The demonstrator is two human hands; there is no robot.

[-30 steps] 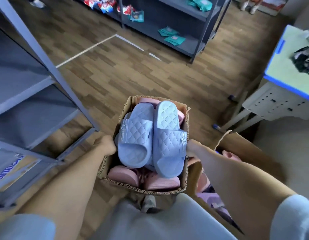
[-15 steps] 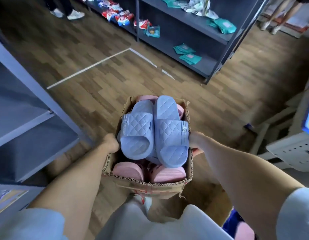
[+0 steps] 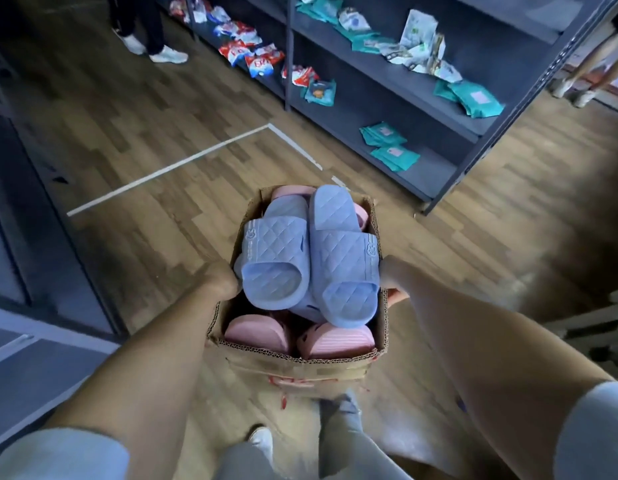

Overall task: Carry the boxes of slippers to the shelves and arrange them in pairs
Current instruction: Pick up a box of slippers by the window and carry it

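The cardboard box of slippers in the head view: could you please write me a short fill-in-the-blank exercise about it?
1. The left hand and the right hand each have a grip on one side of the open brown ____ box.
2. The two quilted slide slippers on top of the pile are ____.
3. The ribbed slippers beneath them are ____.
4. A ____ line is marked on the wooden plank floor.

Missing words: cardboard; blue; pink; white.
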